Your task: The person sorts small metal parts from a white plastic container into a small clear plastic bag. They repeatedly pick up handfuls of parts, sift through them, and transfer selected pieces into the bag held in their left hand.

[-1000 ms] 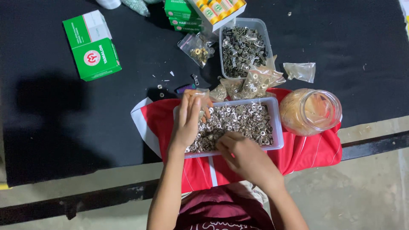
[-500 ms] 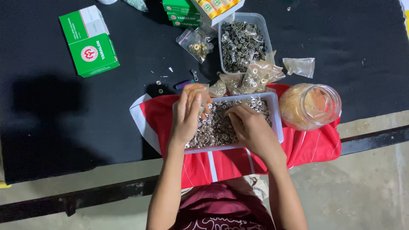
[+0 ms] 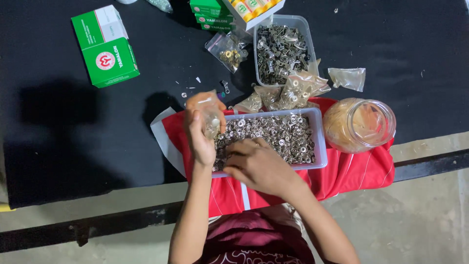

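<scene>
Since the earlier frame our right hand [image 3: 259,166] has slid back toward the near rim of the shallow clear plastic tray of small silver metal rings [image 3: 318,142], where it now lies palm down with fingers curled into the rings; we cannot tell whether it grips any. Our left hand [image 3: 202,129] has stayed at the tray's left end, closed around a small clear plastic bag [image 3: 211,117] held upright. The tray sits on a red cloth with white stripes [image 3: 361,171] at the near edge of the black worktop [image 3: 63,122]. Just right of it stands one clear plastic jar [image 3: 360,124]. Beyond lies a second clear tray of darker metal parts [image 3: 281,49], with about four filled small bags [image 3: 293,90] between the two trays, one more [image 3: 229,51] to its left and one flat bag [image 3: 348,78] to its right. Two green and white cardboard boxes [image 3: 105,46] lie far left, and a stack of green boxes [image 3: 210,14] beside a yellow-striped carton [image 3: 251,10] sits at the far edge.
</scene>
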